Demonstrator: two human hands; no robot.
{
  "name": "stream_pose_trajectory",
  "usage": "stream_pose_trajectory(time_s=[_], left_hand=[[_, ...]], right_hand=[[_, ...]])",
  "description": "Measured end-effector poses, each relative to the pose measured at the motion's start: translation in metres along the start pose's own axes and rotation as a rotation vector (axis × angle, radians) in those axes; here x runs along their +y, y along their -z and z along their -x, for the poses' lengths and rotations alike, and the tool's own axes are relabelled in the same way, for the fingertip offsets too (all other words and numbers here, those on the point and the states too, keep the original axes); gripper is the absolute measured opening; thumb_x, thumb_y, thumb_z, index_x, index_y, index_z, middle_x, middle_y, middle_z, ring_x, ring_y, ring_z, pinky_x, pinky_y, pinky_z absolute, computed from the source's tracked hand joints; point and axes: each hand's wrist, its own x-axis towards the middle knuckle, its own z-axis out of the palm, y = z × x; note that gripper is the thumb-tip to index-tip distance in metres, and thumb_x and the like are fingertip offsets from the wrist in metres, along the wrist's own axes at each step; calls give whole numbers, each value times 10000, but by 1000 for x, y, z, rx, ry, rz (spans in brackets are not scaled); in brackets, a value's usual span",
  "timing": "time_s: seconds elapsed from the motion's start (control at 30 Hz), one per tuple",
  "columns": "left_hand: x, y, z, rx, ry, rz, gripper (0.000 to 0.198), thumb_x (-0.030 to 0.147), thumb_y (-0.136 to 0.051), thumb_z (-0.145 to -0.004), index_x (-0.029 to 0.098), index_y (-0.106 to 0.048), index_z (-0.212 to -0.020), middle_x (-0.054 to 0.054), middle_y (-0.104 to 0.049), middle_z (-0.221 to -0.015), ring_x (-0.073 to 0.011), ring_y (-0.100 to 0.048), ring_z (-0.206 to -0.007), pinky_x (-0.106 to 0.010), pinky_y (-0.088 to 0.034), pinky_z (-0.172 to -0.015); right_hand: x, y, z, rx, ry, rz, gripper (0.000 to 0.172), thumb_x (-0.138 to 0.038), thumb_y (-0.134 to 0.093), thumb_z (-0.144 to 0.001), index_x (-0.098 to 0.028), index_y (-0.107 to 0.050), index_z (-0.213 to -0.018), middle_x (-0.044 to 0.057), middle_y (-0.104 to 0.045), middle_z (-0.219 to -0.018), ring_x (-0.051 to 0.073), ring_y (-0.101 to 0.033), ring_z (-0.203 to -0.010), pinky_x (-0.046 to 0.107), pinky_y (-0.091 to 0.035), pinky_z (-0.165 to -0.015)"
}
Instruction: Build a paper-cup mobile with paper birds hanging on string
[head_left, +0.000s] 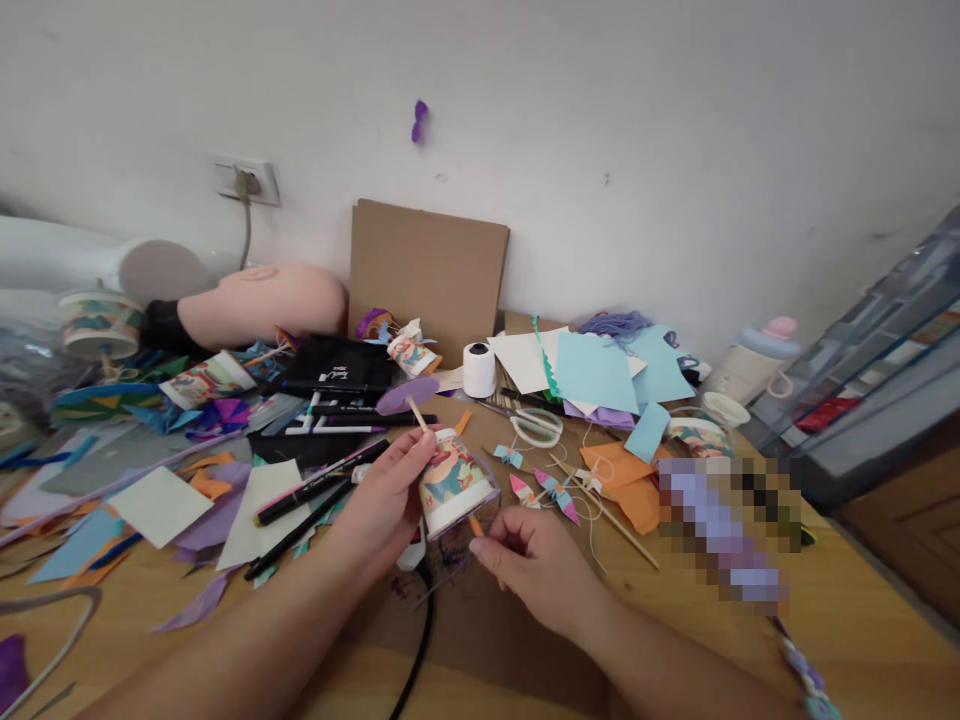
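A printed paper cup (456, 480) is tilted on its side in the middle of the view. A thin wooden stick (417, 413) comes out of its base and bears a flat purple paper disc (408, 396). My left hand (394, 480) is closed around the cup's left side, its thumb and finger near the stick. At the cup's open rim, my right hand (517, 550) pinches the end of a narrow orange strip (475, 526). A thin purple strip (493, 485) curves along the cup's right side. How the strips are fixed inside the cup is hidden.
Scissors (537, 428), a white thread spool (478, 371) and small paper bows (556, 496) on thread lie beyond my right hand. Markers (322, 484) and paper scraps (161, 508) spread leftward. A mannequin head (262, 300) and cardboard (427, 270) stand by the wall. A black cable (420, 640) runs nearby.
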Motion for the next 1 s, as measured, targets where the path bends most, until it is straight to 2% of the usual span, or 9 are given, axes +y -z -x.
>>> stream_pose_trajectory(time_s=[0.3,0.43,0.53,0.63,0.7,0.77,0.83,0.9,1.0], left_hand=[[1,2,-1,1,-33,-17,210,270,-696,-826,159,-623,-989,-36,-698,-791,-153,-674,-639,-248,-565,-591],[9,0,4,10,-35,-66,298,323,-674,-829,178,-612,-1082,-24,-688,-763,-166,-655,-575,-285,-566,-519],[12,-2,11,-55,-39,-141,393,403,-748,-761,196,-623,-1072,-7,-685,-773,-151,-637,-563,-264,-557,-509],[8,2,15,-188,-138,-277,428,442,-792,-725,210,-665,-1061,-18,-694,-899,-134,-648,-689,-214,-558,-605],[6,8,16,-261,-227,-371,424,435,-789,-738,228,-675,-1090,-36,-686,-1051,-144,-651,-808,-203,-557,-674],[8,13,17,-307,-281,-425,421,416,-783,-749,240,-673,-1115,-46,-667,-1139,-159,-645,-865,-214,-559,-707],[14,16,19,-323,-279,-424,413,397,-775,-756,244,-668,-1125,-51,-671,-1133,-170,-650,-856,-230,-562,-701],[24,16,23,-312,-263,-373,421,404,-773,-746,250,-664,-1123,-48,-682,-1092,-188,-666,-844,-253,-569,-691],[37,6,32,-267,-312,-354,457,473,-798,-680,243,-676,-1056,-39,-682,-1048,-207,-680,-806,-271,-570,-652]], right_hand=[[-2,0,2,-41,-33,-3,321,-456,-658,-787,-220,-513,-624,-48,-523,-499,103,-424,-458,237,-313,-478],[-1,21,-1,88,135,-24,421,-590,-619,-807,-214,-576,-622,-22,-573,-535,113,-454,-467,249,-323,-464],[3,34,-6,163,223,-175,397,-603,-620,-829,-208,-664,-838,29,-692,-762,160,-594,-658,281,-441,-597],[6,29,-6,-36,208,-396,500,-503,-738,-785,-254,-599,-1195,80,-675,-1178,225,-628,-1055,348,-487,-853],[4,20,-3,-211,158,-452,641,-453,-787,-749,-298,-510,-1306,77,-614,-1278,196,-666,-965,326,-512,-769],[-3,16,0,-307,84,-441,665,-440,-806,-723,-307,-497,-1297,43,-640,-1141,105,-634,-619,255,-460,-533],[-11,19,3,-303,14,-426,591,-434,-817,-701,-279,-549,-1205,-28,-630,-895,29,-440,-398,208,-320,-397],[-19,31,6,-280,-21,-409,474,-442,-819,-685,-232,-616,-1057,-82,-549,-679,17,-313,-359,195,-234,-369],[-22,59,6,-229,31,-292,375,-511,-764,-704,-185,-668,-861,-102,-431,-491,44,-281,-370,200,-203,-375]])
